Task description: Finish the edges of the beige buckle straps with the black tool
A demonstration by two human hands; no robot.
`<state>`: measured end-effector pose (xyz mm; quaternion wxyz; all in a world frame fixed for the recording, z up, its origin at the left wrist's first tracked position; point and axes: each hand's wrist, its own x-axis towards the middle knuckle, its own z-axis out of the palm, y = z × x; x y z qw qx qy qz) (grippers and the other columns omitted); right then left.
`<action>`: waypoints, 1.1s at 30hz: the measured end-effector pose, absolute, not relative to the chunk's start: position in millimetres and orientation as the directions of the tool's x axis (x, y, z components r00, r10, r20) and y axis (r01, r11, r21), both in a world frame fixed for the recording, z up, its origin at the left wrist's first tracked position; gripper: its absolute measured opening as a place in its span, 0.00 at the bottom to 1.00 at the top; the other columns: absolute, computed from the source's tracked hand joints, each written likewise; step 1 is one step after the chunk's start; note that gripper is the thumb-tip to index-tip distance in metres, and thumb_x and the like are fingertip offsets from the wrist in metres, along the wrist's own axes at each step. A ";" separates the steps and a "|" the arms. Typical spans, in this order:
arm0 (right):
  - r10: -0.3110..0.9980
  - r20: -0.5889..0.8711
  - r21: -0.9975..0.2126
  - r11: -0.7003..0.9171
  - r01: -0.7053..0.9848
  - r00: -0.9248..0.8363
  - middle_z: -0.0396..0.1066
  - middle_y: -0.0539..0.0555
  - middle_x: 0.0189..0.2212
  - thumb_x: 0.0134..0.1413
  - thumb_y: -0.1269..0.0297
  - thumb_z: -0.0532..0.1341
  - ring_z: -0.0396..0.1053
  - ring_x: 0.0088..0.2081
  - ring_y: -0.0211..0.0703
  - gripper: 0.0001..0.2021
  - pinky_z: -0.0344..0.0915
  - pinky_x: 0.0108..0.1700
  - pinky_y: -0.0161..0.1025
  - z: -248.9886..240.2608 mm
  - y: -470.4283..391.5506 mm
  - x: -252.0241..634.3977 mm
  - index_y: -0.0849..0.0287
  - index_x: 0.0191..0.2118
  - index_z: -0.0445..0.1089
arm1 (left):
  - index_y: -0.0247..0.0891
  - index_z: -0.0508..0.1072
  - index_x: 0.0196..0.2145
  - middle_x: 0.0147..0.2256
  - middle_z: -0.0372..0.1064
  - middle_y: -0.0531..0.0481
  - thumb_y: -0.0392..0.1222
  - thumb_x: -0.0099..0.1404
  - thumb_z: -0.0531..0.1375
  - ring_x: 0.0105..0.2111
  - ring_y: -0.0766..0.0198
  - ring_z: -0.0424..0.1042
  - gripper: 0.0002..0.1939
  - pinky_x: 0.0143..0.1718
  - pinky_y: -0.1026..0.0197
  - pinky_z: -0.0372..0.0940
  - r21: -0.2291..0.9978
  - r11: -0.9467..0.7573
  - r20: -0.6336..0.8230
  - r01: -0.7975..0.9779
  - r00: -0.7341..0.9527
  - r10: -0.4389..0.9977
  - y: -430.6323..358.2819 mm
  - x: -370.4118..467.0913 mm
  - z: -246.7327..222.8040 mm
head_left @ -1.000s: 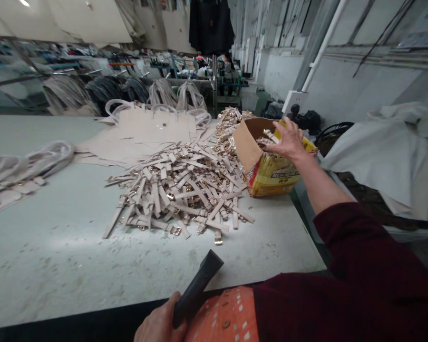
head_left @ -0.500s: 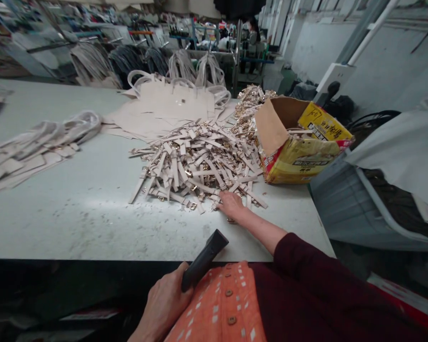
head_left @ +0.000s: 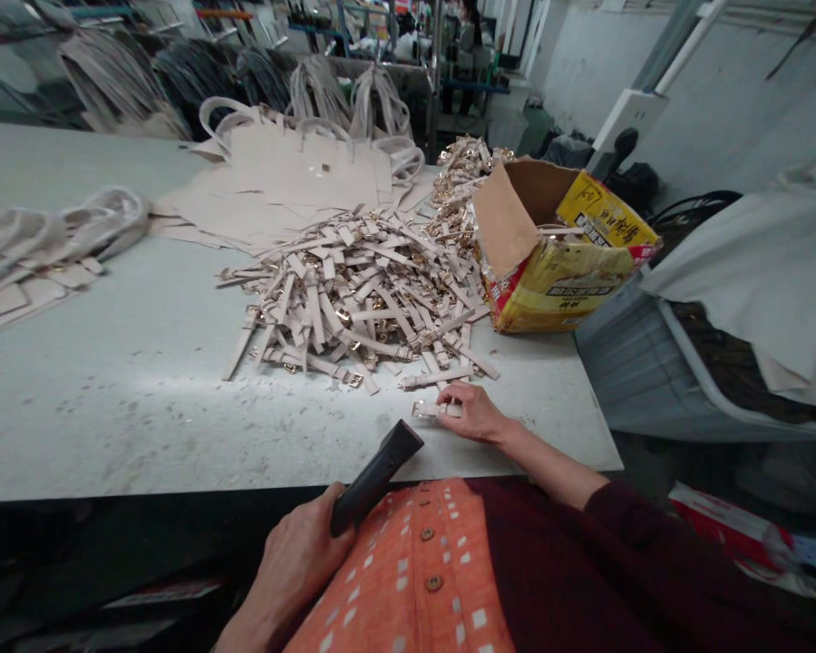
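My left hand (head_left: 309, 544) is closed round a black tool (head_left: 377, 476), tube-shaped with a wider, squared-off end; its lower part is hidden in the hand. That end points up and to the right over the table's front edge. Between the fingers and thumb of my right hand (head_left: 474, 413) is a short beige buckle strap (head_left: 437, 410), its metal buckle facing left. Just beyond it lies another strap (head_left: 439, 375). A large heap of such straps (head_left: 354, 290) with gold-coloured buckles covers the middle of the table.
A yellow cardboard box (head_left: 564, 272) stands open at the table's right end, with more buckled pieces (head_left: 472, 168) behind. Flat beige bag panels (head_left: 272, 172) and handled pieces (head_left: 54, 236) lie farther back and left. A grey bin (head_left: 680, 363) adjoins the right edge.
My right hand has drawn back from the heap, toward me and to the right, with a buckle strap now in its fingers. My left hand still holds the black tool. The camera view has shifted slightly.
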<state>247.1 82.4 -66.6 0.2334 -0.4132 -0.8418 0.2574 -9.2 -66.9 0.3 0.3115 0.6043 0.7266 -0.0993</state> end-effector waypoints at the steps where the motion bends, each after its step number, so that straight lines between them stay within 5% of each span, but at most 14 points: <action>1: 0.801 0.162 -0.623 0.536 0.570 -0.576 0.68 0.51 0.30 0.44 0.69 0.61 0.66 0.33 0.39 0.07 0.61 0.37 0.34 -72.3 72.7 253.9 0.58 0.33 0.68 | 0.44 0.67 0.40 0.33 0.73 0.49 0.40 0.57 0.50 0.36 0.59 0.72 0.13 0.32 0.63 0.58 0.224 0.240 -0.581 0.945 -0.068 0.811 -65.4 -8.2 0.5; 12: 0.817 0.209 -0.570 0.549 0.611 -0.538 0.69 0.54 0.34 0.48 0.69 0.58 0.63 0.39 0.43 0.07 0.60 0.43 0.41 -99.4 36.5 279.4 0.56 0.35 0.71 | 0.40 0.66 0.41 0.35 0.73 0.45 0.45 0.58 0.50 0.36 0.56 0.72 0.14 0.34 0.60 0.59 0.111 0.013 -0.624 0.994 0.060 0.779 -43.1 17.2 10.4; 25: 0.779 0.202 -0.738 0.520 0.431 -0.593 0.69 0.55 0.37 0.47 0.71 0.60 0.64 0.41 0.43 0.12 0.62 0.45 0.42 -102.8 45.1 293.7 0.58 0.40 0.67 | 0.38 0.65 0.43 0.34 0.72 0.42 0.43 0.58 0.50 0.36 0.55 0.72 0.15 0.35 0.59 0.61 0.037 -0.163 -0.620 0.986 0.150 0.770 -20.3 36.2 5.4; 33: 0.808 0.092 -0.831 0.384 0.402 -0.582 0.65 0.53 0.37 0.42 0.80 0.55 0.64 0.39 0.40 0.22 0.63 0.44 0.38 -101.1 48.8 298.2 0.59 0.46 0.62 | 0.39 0.65 0.40 0.34 0.72 0.42 0.55 0.59 0.49 0.35 0.54 0.72 0.19 0.34 0.58 0.61 0.106 -0.176 -0.575 0.979 0.204 0.792 -14.8 65.6 4.6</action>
